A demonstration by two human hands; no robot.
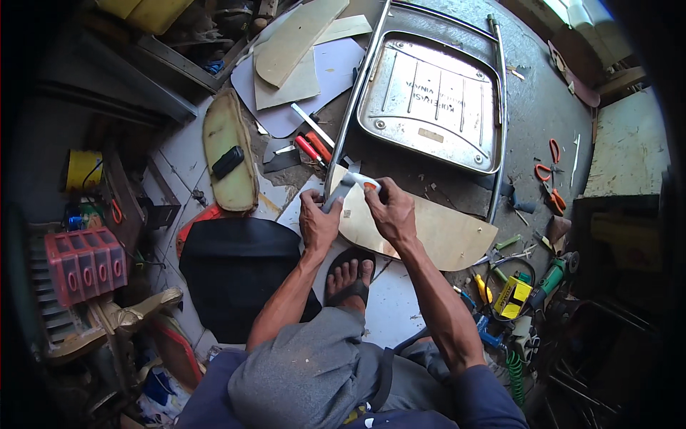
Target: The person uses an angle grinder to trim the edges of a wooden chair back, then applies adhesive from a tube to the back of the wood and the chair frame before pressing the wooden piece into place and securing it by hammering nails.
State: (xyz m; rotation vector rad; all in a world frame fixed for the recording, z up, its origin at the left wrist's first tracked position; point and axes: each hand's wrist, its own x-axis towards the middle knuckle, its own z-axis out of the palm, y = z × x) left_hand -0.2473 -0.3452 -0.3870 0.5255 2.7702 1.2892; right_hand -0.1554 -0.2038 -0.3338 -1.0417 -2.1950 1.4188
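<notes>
1. Foot point(351, 273): landmark, toes forward.
2. Left hand point(321, 223): beyond the foot, slightly left; fingers curled.
3. Right hand point(392, 211): beyond the foot, slightly right; thumb and fingers pinched.
4. Left forearm point(287, 294): left of the foot, slanting inward.
5. Right forearm point(444, 300): right of the foot, slanting inward.

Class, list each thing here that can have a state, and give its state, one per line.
Grey-and-white object, held; one piece or two unclear
Left hand, closed on its grey part
Right hand, pinching its white part
Curved wooden board, lying flat beneath the hands
Black sheet, spread out
Upper orange-handled pliers, handles spread
Red drawer unit, drawers shut
Black sandal, worn
Green grinder, lying down; running or off unclear
</notes>
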